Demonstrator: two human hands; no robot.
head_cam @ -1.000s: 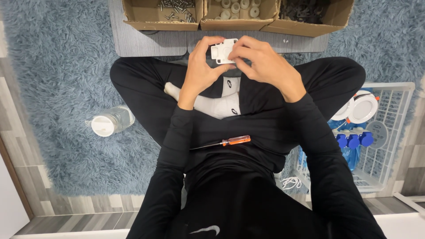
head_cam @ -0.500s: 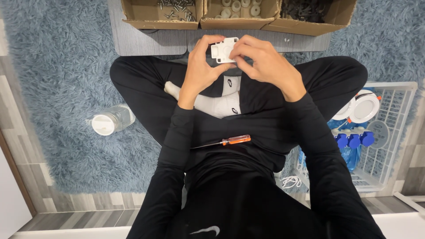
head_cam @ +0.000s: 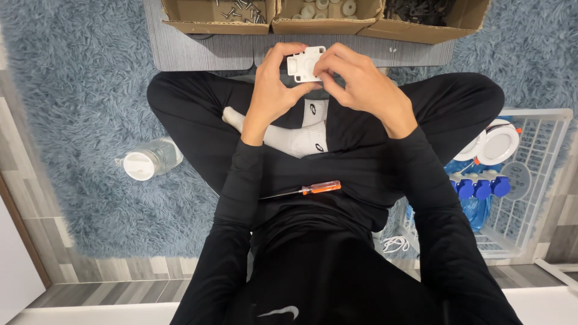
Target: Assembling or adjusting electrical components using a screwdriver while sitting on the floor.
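I sit cross-legged in black clothes and hold a small white plastic part (head_cam: pixel 304 63) up in front of me with both hands. My left hand (head_cam: pixel 274 90) grips its left edge with the thumb under it. My right hand (head_cam: pixel 361 87) pinches its right side with the fingertips on top. An orange-handled screwdriver (head_cam: pixel 304 190) lies across my lap, apart from both hands.
Three open cardboard boxes stand on a grey board ahead: screws (head_cam: pixel 238 9), white round pieces (head_cam: pixel 325 9), black parts (head_cam: pixel 421 12). A clear jar with a white lid (head_cam: pixel 150 160) lies on the blue shaggy rug at left. A white wire basket (head_cam: pixel 536 180) with blue and white parts sits at right.
Both hands have kept hold of the white part, with only small finger shifts around it. The screwdriver has stayed on my lap.
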